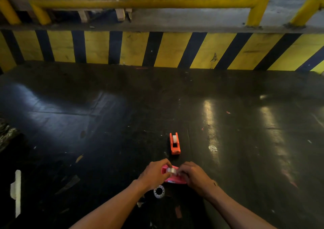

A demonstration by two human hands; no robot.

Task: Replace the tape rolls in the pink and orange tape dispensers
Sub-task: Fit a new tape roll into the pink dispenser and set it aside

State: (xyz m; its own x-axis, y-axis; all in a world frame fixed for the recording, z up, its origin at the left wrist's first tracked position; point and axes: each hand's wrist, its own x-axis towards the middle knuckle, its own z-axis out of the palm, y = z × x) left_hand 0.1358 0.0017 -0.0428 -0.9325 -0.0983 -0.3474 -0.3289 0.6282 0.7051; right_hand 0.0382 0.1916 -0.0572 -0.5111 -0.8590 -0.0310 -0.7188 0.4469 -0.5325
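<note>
The pink tape dispenser (175, 179) lies on the dark floor between my hands. My left hand (154, 175) grips its left side. My right hand (192, 176) covers its right end, and the fingertips pinch the clear tape roll (171, 170) sitting in the dispenser's top. A little farther away stands the orange tape dispenser (174, 143) with a whitish roll in it, untouched. A white ring-shaped tape core (159, 191) lies flat on the floor just below my left wrist.
A yellow-and-black striped curb (157, 49) runs across the far side, topped by a yellow rail (140, 0). A white strip (16, 192) lies at the far left. Small scraps and a whitish disc (212, 148) dot the floor.
</note>
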